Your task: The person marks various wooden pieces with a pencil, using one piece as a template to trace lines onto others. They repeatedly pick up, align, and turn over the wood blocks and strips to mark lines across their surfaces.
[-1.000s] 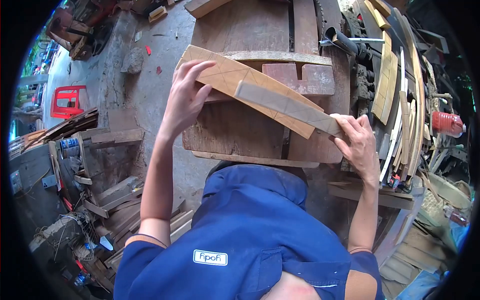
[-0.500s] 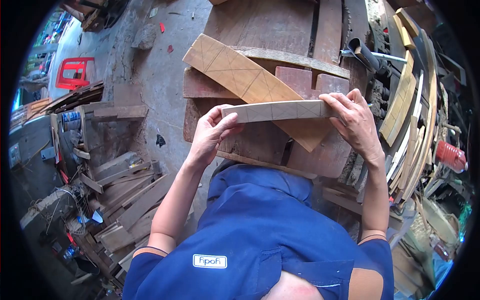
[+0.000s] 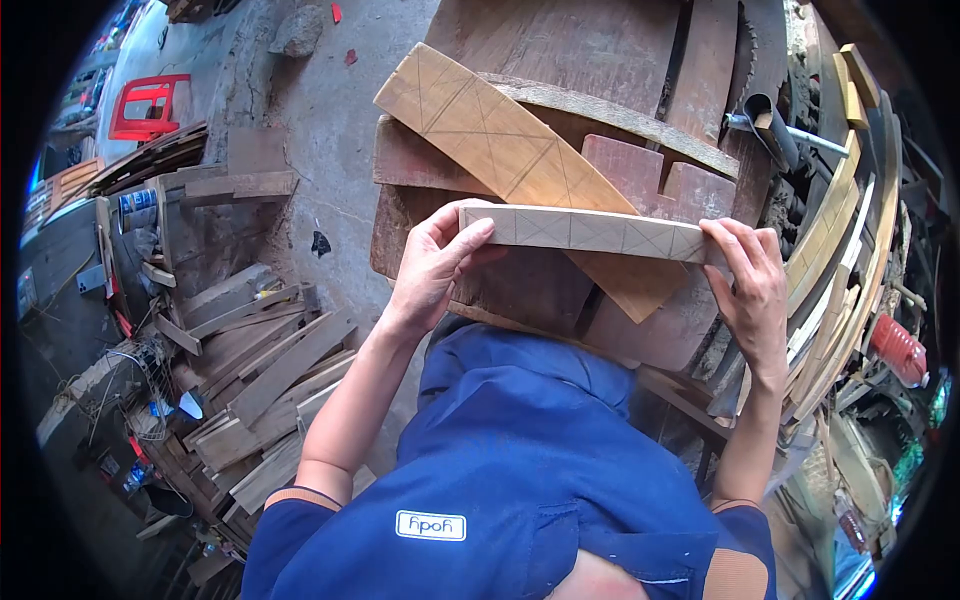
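One marked strip (image 3: 600, 234): left hand (image 3: 430, 265) pinching one end, right hand (image 3: 752, 292) the other; we should leave lines (image 3: 570, 229) uncovered.

A broad wooden bench (image 3: 555, 45) of dark, worn planks, with long gaps between them, carries a reddish-brown notched bar (image 3: 625, 172) laid crosswise and, along its far side, a rough greyish wooden strip (image 3: 620, 120). A pencil-marked board (image 3: 480, 125) rests diagonally across the bar, its near end over the planks. The grey concrete floor (image 3: 345, 130) bears a black scrap (image 3: 320, 243), red scraps (image 3: 351, 57) and a stony lump (image 3: 298, 32).
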